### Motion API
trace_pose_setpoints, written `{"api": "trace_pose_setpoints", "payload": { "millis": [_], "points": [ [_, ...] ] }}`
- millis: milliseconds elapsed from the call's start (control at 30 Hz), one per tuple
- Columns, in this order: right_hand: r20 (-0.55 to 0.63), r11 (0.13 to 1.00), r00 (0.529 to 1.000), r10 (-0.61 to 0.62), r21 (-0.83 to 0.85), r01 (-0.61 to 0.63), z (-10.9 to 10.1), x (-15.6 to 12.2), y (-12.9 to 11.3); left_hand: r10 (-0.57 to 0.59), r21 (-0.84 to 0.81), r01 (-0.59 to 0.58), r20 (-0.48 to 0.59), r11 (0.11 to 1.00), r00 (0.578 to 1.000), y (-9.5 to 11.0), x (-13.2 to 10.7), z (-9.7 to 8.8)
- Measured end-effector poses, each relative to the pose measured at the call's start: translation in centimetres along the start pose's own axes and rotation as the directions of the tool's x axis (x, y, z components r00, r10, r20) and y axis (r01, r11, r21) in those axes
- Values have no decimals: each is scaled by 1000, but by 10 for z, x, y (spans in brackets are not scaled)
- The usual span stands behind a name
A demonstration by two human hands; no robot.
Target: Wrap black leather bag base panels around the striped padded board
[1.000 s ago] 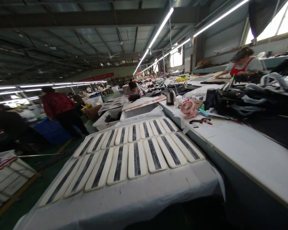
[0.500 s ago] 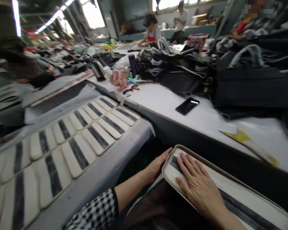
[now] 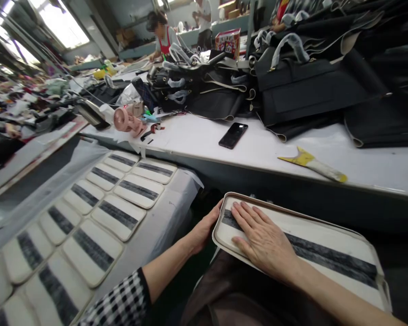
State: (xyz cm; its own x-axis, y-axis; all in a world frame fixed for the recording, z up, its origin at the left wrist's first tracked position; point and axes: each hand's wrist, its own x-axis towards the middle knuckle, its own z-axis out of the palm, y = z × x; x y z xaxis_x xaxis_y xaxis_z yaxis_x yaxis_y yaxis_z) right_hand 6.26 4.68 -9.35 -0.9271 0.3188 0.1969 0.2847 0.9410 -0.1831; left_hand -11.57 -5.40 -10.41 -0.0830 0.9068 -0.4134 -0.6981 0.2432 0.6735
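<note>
Over my lap lies a long cream panel (image 3: 329,237) with rounded corners, a raised rim and a dark stripe along its length. My left hand (image 3: 204,226) grips its left end, the fingers partly hidden behind the edge. Pressed flat on the panel's face near that end is my right hand (image 3: 263,237), its fingers stretched out and the thumb apart. To my left, rows of smaller cream panels (image 3: 119,217), each with one dark stripe, cover a sheeted table (image 3: 163,222).
On the white workbench (image 3: 190,140) ahead lie a phone (image 3: 233,135), a yellow-ended tool (image 3: 313,164) and a pink fan (image 3: 127,120). Black bags (image 3: 309,88) with wrapped handles are piled behind them. A person in a red apron (image 3: 165,43) works at the back.
My view has swung right and sharpened, so things sit further left. Both hands keep their places on the long panel, and more of its right end shows.
</note>
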Motion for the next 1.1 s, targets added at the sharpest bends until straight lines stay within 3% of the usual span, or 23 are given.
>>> {"api": "trace_pose_setpoints", "payload": {
  "millis": [633, 900, 1100],
  "points": [
    [-31, 999, 1000, -2, 45, 3, 2, 0, -3, -23, 91, 27, -49, 995, 999, -8, 6, -3],
    [-45, 998, 999, 3, 70, 0, 3, -2, -2, -6, 306, 17, -38, 952, 999, 11, -1, -4],
    [-43, 997, 999, 13, 76, -10, 3, -2, -2, -167, 523, 204, -116, 827, 979, 34, 1, -11]
  ]
}}
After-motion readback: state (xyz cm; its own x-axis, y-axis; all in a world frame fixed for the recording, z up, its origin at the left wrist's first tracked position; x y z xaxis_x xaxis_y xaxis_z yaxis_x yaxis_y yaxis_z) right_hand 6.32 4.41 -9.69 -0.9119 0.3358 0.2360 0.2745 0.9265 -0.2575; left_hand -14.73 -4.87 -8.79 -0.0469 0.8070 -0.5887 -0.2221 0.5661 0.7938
